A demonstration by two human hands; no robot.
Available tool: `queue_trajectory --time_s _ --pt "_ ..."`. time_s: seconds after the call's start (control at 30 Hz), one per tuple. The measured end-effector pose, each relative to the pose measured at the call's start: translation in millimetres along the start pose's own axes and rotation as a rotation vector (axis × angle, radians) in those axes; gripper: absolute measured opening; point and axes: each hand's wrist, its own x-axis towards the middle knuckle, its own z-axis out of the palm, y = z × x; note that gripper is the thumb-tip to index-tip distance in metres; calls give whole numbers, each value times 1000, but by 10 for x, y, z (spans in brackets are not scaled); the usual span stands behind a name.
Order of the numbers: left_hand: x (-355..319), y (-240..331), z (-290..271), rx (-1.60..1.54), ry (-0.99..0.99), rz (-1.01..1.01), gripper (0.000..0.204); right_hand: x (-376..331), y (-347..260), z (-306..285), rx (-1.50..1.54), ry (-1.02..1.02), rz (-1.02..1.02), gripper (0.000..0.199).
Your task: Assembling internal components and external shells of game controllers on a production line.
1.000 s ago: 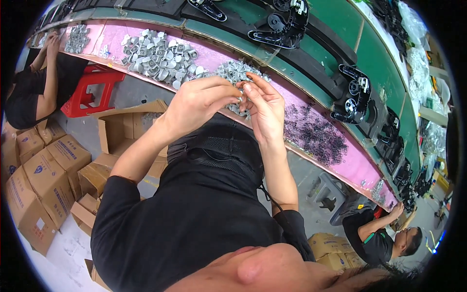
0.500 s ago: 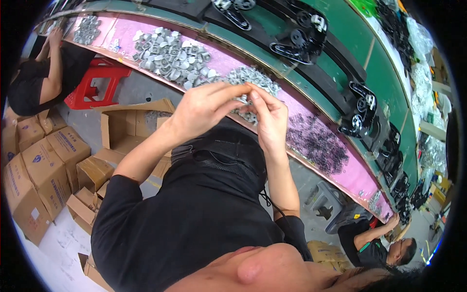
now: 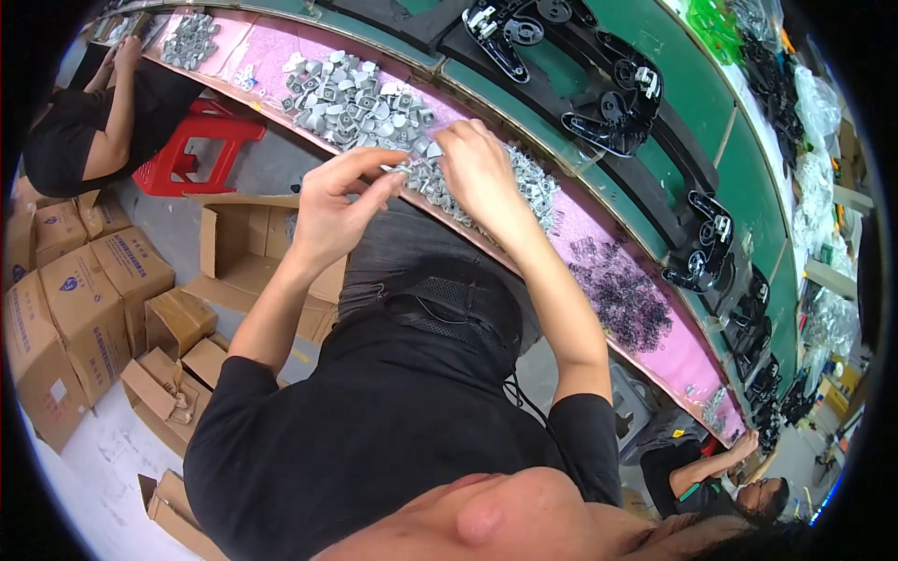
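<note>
A long pink bench [image 3: 673, 351] curves across in front of me, and a heap of small grey metal parts [image 3: 351, 98] lies on it. My left hand [image 3: 337, 210] is raised at the bench's near edge, thumb and forefinger pinched together at the fringe of the heap, seemingly on one small grey part. My right hand [image 3: 479, 170] rests on the heap just to the right of it, fingers curled down among the parts. Whether those fingers hold anything is hidden.
Dark wire clips [image 3: 622, 294] lie further right on the bench. Black plastic parts [image 3: 613, 103] ride a green conveyor [image 3: 748, 196] behind. Cardboard boxes [image 3: 84, 299] and a red stool [image 3: 201, 150] stand on the floor. One co-worker [image 3: 89, 122] is at left, another [image 3: 711, 472] at lower right.
My hands, which were held together in front of me, have come apart. Both have moved onto the heap of grey parts.
</note>
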Motion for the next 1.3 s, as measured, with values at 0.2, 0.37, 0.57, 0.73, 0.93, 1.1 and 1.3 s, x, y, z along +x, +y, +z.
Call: queue_trajectory --time_s 0.2,0.37,0.57,0.73,0.93,1.1,1.3 --pt "6 6 -74 1 17 -1 22 135 98 135 30 -72 42 26" --pt "52 77 -108 107 -166 68 23 -14 -192 -274 698 -3 483 25" --pt "185 103 68 291 -433 365 22 -250 -170 -444 1233 5 652 27" --pt "250 133 143 329 -479 385 23 -330 -236 -570 1302 4 643 24" --pt "241 193 223 286 -374 367 21 -483 -172 -585 1584 58 642 28" --pt "240 115 271 302 -269 468 19 -567 -236 -506 1620 124 626 30" --pt "237 141 286 230 -243 425 16 -651 -289 -408 1709 252 606 30"
